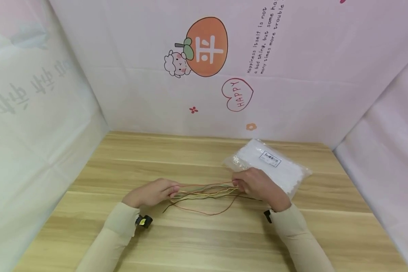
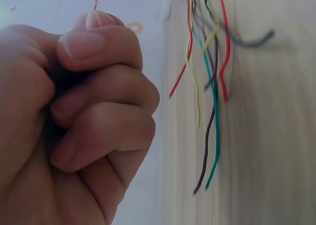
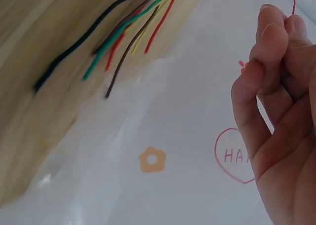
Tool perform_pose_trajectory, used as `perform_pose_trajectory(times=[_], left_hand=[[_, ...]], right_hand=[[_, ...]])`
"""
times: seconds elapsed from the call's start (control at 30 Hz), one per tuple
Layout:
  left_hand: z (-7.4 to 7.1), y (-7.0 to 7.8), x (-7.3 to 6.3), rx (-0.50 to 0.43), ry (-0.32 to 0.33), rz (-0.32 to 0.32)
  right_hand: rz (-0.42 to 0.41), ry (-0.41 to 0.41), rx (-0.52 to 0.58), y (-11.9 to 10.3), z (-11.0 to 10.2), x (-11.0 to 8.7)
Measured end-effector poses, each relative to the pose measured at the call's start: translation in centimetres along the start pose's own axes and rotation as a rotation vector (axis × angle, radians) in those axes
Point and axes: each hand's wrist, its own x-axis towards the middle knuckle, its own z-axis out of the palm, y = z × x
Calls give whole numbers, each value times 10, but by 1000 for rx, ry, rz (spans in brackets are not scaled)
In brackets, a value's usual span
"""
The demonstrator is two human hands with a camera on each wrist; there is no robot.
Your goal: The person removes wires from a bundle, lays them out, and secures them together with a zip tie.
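A thin red wire [image 1: 205, 184] is stretched between the two hands, above the table. My left hand [image 1: 155, 192] pinches one end between thumb and index finger, its other fingers curled in the left wrist view. At the other end, my right hand [image 1: 257, 185] pinches the same wire with thumb and fingertips. Beneath it, a loose bundle of coloured wires [image 1: 207, 196] lies on the tabletop, with red, yellow, green and black strands. Their loose ends fan out, including a green wire [image 2: 217, 136] in the left wrist view and a dark wire [image 3: 74, 47] in the right wrist view.
A clear plastic bag [image 1: 289, 175] of white items with a barcode label lies behind and partly under my right hand. The wooden table [image 1: 204, 241] meets printed cloth walls [image 1: 139, 102] at the back and sides.
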Motion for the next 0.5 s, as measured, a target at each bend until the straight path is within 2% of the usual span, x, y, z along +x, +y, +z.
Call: perform_pose_trajectory(times=[0.3, 0.5], left_hand=[[-8, -7, -10, -80, -45, -44], [-11, -11, -13, -120, -48, -58]], right_hand=[[46, -5, 41, 15, -6, -15], [30, -4, 60, 20, -8, -18]])
